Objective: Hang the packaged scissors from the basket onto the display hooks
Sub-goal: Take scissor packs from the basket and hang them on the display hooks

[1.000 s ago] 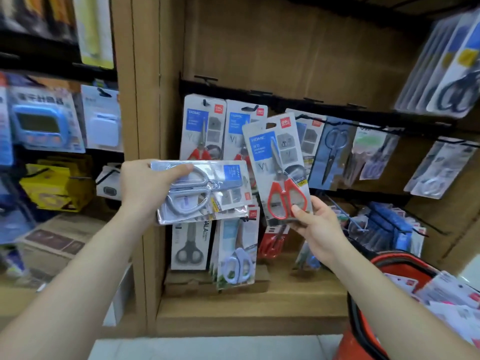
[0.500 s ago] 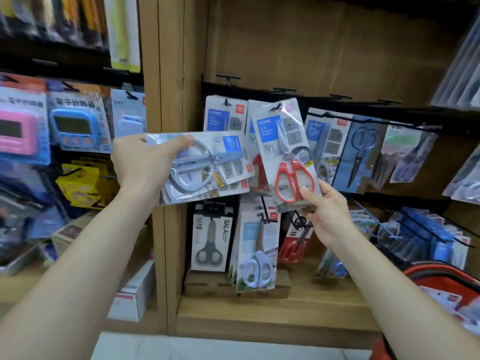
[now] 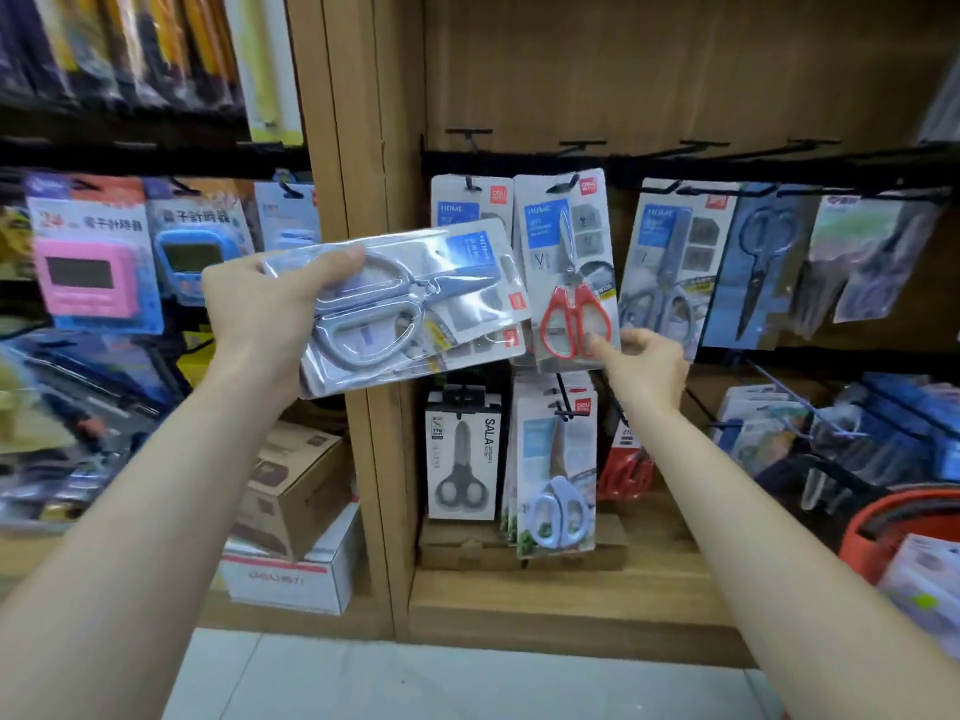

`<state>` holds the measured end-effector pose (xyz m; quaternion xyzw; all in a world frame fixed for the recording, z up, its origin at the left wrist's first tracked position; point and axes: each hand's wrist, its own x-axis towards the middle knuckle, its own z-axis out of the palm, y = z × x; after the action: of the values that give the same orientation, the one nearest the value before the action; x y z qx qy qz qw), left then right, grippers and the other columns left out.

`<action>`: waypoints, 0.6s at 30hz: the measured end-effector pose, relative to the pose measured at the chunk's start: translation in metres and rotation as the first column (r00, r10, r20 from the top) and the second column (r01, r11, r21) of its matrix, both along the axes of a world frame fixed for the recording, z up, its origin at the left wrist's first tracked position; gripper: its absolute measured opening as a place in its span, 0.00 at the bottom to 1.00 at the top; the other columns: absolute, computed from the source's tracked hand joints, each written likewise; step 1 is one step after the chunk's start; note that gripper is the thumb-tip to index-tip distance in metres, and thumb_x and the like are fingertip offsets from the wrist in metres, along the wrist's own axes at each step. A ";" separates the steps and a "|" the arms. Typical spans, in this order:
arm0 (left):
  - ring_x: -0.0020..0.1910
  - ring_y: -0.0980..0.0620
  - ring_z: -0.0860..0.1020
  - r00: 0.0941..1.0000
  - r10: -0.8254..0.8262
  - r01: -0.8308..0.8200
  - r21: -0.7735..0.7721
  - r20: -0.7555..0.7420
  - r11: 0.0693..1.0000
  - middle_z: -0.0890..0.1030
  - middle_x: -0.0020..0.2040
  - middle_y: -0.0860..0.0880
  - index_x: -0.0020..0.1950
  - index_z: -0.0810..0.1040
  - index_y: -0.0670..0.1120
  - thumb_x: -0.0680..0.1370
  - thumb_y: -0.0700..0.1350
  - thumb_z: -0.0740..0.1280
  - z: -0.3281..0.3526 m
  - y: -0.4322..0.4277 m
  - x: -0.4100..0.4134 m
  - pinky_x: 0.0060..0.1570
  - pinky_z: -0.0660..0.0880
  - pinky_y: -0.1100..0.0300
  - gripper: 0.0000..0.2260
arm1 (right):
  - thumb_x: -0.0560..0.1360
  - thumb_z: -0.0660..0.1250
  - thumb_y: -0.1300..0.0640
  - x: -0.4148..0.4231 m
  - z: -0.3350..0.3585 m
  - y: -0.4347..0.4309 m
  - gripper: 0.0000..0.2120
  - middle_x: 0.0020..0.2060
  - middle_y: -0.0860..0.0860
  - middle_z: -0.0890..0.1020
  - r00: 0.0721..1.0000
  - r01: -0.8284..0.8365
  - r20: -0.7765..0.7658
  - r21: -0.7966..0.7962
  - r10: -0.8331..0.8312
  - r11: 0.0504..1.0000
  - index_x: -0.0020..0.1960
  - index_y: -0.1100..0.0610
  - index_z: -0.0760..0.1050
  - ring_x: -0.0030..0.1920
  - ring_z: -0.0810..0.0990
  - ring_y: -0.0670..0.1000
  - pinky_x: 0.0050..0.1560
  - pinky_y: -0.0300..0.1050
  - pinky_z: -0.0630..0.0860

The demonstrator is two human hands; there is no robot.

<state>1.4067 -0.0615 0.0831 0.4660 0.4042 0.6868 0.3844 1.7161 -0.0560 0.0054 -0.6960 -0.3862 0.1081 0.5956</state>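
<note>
My left hand (image 3: 260,309) grips a small stack of clear packs of grey-handled scissors (image 3: 415,304), held sideways in front of the wooden post. A carded pack of red-handled scissors (image 3: 566,267) hangs upright with its top slot on a black display hook (image 3: 563,183). My right hand (image 3: 649,366) pinches that pack's lower right corner, forefinger in front. The red basket (image 3: 883,522) shows at the lower right edge with more packs inside.
Other scissors packs hang on the same black rail (image 3: 779,163) to the right and on a lower row (image 3: 556,485). Bare hooks (image 3: 582,145) stick out above. Timers (image 3: 93,272) hang in the left bay, with cardboard boxes (image 3: 296,517) below.
The red-handled pack has moved up and left, straightened, and its top now sits on the hook. My left hand kept the grey packs. The view shifted left, leaving less of the basket visible.
</note>
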 end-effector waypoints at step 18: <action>0.43 0.47 0.83 0.971 -0.218 0.236 -0.265 0.098 0.935 0.86 0.45 0.46 0.48 0.83 0.43 0.73 0.48 0.80 -0.070 -0.028 0.154 0.50 0.81 0.50 0.11 | 0.78 0.73 0.60 -0.010 0.018 -0.065 0.16 0.56 0.54 0.87 0.498 -0.441 -0.668 0.353 0.552 0.825 0.66 0.56 0.79 0.53 0.87 0.56 0.47 0.51 0.85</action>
<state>1.5612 -0.0900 0.0127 0.4285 0.4258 0.5904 0.5353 1.7056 -0.1213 0.0232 -0.4046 -0.2967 0.5238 0.6884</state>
